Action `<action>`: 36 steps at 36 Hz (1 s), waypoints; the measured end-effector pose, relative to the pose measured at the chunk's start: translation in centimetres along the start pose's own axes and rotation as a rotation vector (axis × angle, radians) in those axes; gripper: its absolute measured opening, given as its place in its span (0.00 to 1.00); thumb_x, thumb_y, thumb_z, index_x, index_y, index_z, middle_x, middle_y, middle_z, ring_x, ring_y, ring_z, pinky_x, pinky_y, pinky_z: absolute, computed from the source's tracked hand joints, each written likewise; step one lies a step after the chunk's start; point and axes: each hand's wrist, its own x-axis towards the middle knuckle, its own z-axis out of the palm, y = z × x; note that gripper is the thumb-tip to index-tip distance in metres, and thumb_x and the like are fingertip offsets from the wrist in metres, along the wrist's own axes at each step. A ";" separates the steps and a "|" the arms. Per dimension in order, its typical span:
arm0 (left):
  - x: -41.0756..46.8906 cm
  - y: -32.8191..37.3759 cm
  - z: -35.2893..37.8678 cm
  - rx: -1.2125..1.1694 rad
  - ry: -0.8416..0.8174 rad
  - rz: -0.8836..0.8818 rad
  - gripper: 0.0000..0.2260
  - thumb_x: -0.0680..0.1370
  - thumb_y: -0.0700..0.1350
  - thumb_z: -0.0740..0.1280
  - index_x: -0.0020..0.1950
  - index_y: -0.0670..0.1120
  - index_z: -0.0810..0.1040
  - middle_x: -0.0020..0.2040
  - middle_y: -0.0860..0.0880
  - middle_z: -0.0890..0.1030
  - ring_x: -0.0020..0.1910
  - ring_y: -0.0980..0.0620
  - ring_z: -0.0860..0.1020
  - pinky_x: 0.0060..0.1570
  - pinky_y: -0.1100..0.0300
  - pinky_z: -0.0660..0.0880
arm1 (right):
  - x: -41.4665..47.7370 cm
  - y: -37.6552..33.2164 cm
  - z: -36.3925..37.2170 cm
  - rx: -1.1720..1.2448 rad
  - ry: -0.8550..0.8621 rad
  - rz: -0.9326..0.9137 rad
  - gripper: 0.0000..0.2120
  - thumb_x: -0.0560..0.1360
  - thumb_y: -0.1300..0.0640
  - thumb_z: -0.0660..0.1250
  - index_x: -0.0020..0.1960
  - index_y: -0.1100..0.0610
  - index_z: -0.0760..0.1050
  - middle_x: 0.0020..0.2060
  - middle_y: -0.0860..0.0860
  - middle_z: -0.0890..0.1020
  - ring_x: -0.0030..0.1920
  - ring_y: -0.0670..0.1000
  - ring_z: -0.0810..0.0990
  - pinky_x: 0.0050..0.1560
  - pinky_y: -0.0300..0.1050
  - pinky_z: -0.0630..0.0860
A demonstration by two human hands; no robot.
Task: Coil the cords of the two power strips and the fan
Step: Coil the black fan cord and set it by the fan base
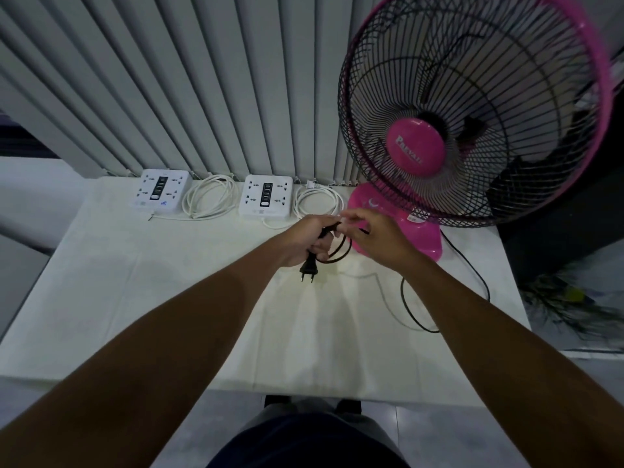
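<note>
Fan (415,146) stands on white-clothed table (169,298) against grey vertical blinds (202,79).

Along the far edge of the table (169,298) I see 2 strips: the left power strip (160,194), its coiled cord (209,201) just to its right, then the right power strip (266,201) with its coil (319,202) beside the fan (418,231) at far right. The fan cord (403,295) loops over the table before the fan. Blinds (202,79) hang behind.

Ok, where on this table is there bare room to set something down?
Bare cloth runs across the table's near left, from the power strips to the front edge. Crowded: the back row with white coils and fan, and the right, where the black cord trails.
</note>
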 end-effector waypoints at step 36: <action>-0.2 0.4 -1.5 -0.439 -0.126 -0.003 0.15 0.84 0.50 0.54 0.38 0.49 0.68 0.24 0.55 0.59 0.21 0.56 0.51 0.25 0.60 0.48 | -2.1 5.5 0.2 -0.210 0.016 0.055 0.17 0.85 0.52 0.53 0.58 0.57 0.78 0.39 0.50 0.82 0.40 0.46 0.81 0.42 0.47 0.77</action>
